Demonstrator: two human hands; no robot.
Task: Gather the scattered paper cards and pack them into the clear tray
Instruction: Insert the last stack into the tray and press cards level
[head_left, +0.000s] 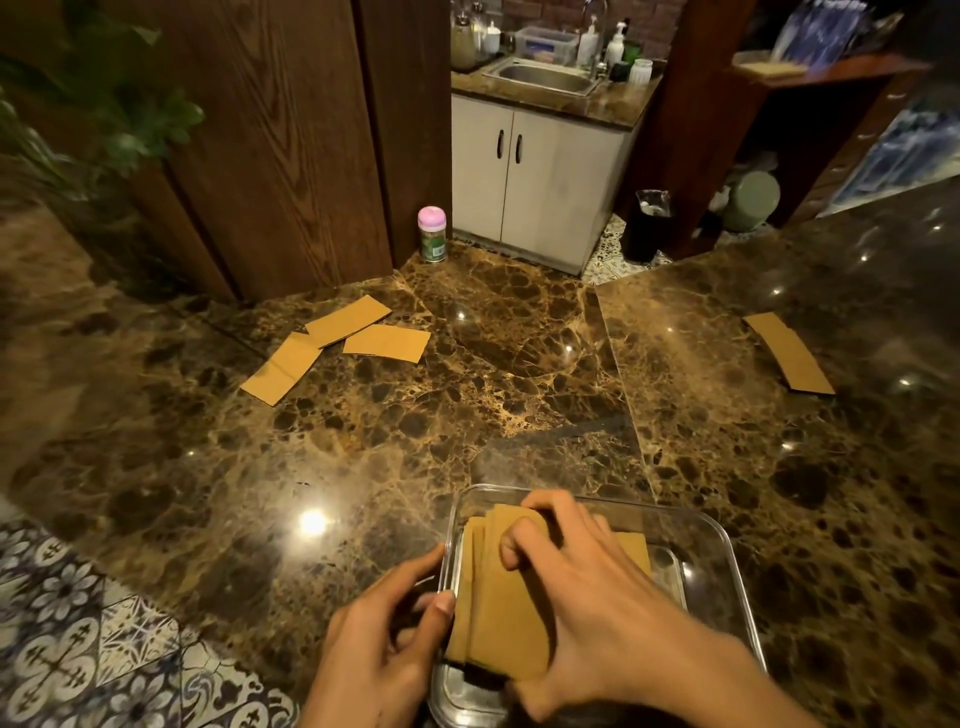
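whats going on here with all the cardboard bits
A person is packing cards into a clear tray on the marble counter. The right hand grips the stack inside it, and the left hand holds the tray's left rim. Three loose cards lie far left and a lone card far right, not yet gathered.

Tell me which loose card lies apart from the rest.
The card at far right, alone on that slab; the other three cluster together at far left.
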